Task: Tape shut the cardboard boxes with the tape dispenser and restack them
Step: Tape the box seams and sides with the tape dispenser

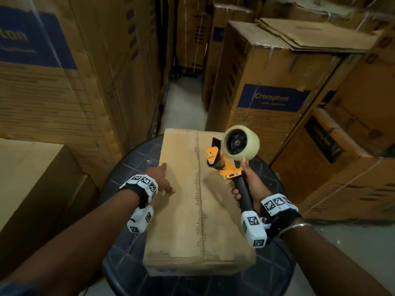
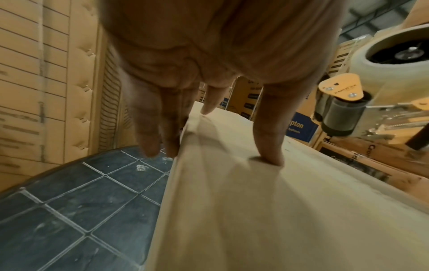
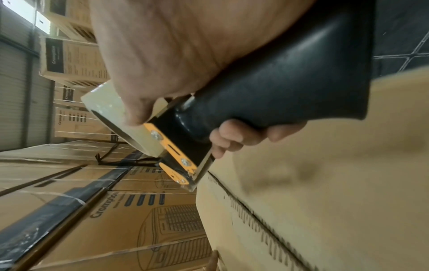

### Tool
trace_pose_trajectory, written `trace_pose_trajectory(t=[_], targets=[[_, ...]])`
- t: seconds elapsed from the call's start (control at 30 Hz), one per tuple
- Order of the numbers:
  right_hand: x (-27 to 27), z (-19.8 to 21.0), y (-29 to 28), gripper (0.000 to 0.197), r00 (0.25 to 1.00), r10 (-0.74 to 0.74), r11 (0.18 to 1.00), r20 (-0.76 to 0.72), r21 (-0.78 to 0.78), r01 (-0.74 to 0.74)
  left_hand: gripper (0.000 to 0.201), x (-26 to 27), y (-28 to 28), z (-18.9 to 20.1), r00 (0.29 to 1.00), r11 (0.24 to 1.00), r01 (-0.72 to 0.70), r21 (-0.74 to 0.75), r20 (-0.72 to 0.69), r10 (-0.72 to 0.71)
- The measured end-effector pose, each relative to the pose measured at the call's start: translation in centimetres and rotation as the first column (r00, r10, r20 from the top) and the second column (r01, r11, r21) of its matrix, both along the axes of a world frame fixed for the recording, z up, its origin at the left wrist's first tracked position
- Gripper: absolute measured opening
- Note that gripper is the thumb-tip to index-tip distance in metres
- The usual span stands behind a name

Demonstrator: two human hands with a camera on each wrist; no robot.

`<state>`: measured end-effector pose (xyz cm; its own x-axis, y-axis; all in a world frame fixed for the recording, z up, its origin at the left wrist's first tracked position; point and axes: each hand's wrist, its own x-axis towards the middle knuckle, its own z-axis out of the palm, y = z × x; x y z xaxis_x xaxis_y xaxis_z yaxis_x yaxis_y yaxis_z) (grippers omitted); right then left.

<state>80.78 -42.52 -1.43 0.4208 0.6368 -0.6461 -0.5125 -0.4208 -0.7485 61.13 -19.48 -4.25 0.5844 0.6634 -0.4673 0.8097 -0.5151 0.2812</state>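
- The box [image 1: 192, 201] lies flat on a round dark tabletop [image 1: 126, 165], long axis running 12 to 6 o'clock, its 2 top flaps meeting at a centre seam [image 1: 199, 210].
- No tape is plainly visible on the seam, so the taping looks not yet begun.
- Judged from its plain corrugated board and slim shape, the box should be light and fairly stiff, though the flaps may give under a push; it could slide on the tabletop if the dispenser drags it.
- Best hold for restacking, I judge: both long side edges, at 3 and 9 o'clock, not the flaps.
- The left hand [image 1: 162, 178] rests on the left flap at about 9 o'clock of the box, fingers [image 2: 269, 139] straight and spread; in the left wrist view a fingertip presses the board while others hang over the box's left edge. It grips nothing.
- The right hand [image 1: 245, 189] is clamped round the black handle [image 3: 278, 88] of the dispenser [image 1: 230, 159], fingers curled under and thumb up by the tape roll [image 1: 240, 144].
- The dispenser hangs above the right flap near 2 o'clock, apart from the board, its orange head pointing toward the seam.
- The dispenser is rigid, with a toothed cutter likely at its head, so the handle is the safe hold.
- Tall printed cartons [image 1: 275, 99] stand around from 9 through 3 o'clock.
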Motion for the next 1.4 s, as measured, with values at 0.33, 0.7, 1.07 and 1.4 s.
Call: trace_pose_trajectory(t=[0.33, 0.7, 1.07, 1.4], targets=[[-5.0, -0.3, 2.4, 0.090, 0.996, -0.007, 0.992, 0.087, -0.126, 0.017, 0.112, -1.5, 0.7, -0.6, 0.975, 0.961, 0.220, 0.168, -0.009, -0.222], [-8.2, 0.0, 3.7, 0.090, 0.984, -0.026, 0.987, 0.179, -0.150, 0.054, 0.106, -2.9, 0.6, -1.8, 0.954, 0.951, 0.281, 0.129, 0.066, -0.291], [-7.3, 0.2, 5.7, 0.094, 0.978, -0.148, 0.984, 0.147, 0.118, 0.131, 0.024, 1.5, 2.8, 3.0, 0.667, 0.910, -0.017, -0.414, 0.673, 0.319], [-5.5, 2.2, 7.4, 0.094, 0.972, -0.155, 0.983, 0.178, 0.125, 0.134, 0.030, 6.1, 5.0, 5.9, 0.646, 0.435, -0.006, -0.901, 0.329, 0.689]])
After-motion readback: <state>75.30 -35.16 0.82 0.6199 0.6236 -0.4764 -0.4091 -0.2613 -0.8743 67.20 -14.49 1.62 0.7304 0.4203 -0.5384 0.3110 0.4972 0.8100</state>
